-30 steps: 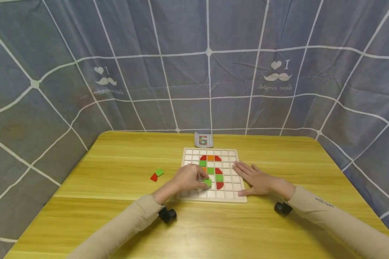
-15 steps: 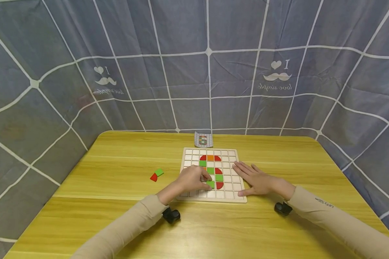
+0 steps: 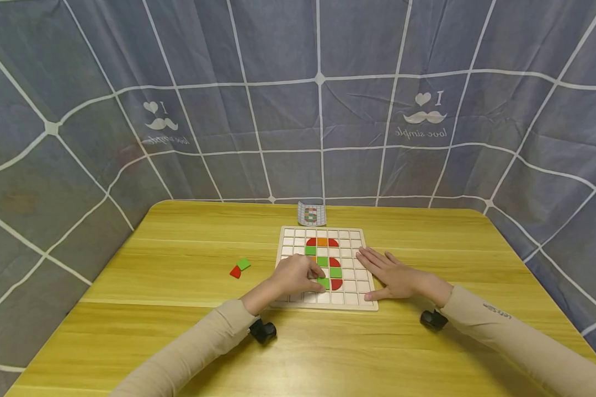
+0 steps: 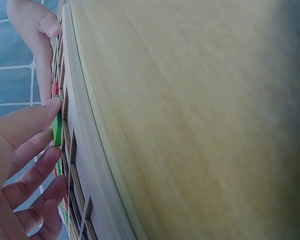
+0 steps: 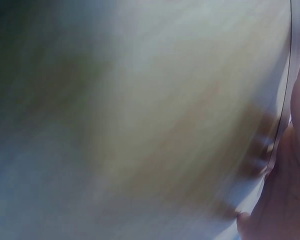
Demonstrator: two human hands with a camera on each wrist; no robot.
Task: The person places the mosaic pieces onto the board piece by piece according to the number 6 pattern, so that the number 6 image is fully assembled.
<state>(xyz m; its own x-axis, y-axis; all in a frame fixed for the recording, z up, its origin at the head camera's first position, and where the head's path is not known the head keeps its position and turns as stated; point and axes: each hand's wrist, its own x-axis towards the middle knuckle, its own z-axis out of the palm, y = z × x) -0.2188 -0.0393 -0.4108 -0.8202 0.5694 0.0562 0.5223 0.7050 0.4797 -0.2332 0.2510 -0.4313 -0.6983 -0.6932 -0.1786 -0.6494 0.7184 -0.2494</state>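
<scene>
My left hand [image 3: 295,274] pinches a green square tile [image 3: 323,283] between thumb and index finger, at a cell low on the wooden grid board [image 3: 350,298]. In the left wrist view the green tile [image 4: 58,127] sits at the board's surface, its edge between the fingertips. Right of it lies a red quarter-circle tile [image 3: 336,284]. Red, orange and green tiles form a curved figure on the board; my left hand hides part of it. My right hand [image 3: 394,275] rests with spread, straight fingers on the board's right edge.
A loose green tile [image 3: 244,264] and a red quarter-circle tile [image 3: 235,272] lie on the table left of the board. Behind the board stands a small pattern card [image 3: 311,214]. A grey checked curtain [image 3: 278,121] surrounds the yellow wooden table [image 3: 189,242].
My left hand has moved slightly right with the green tile, which now lies flush beside the red quarter-circle. My right hand has stayed in place.
</scene>
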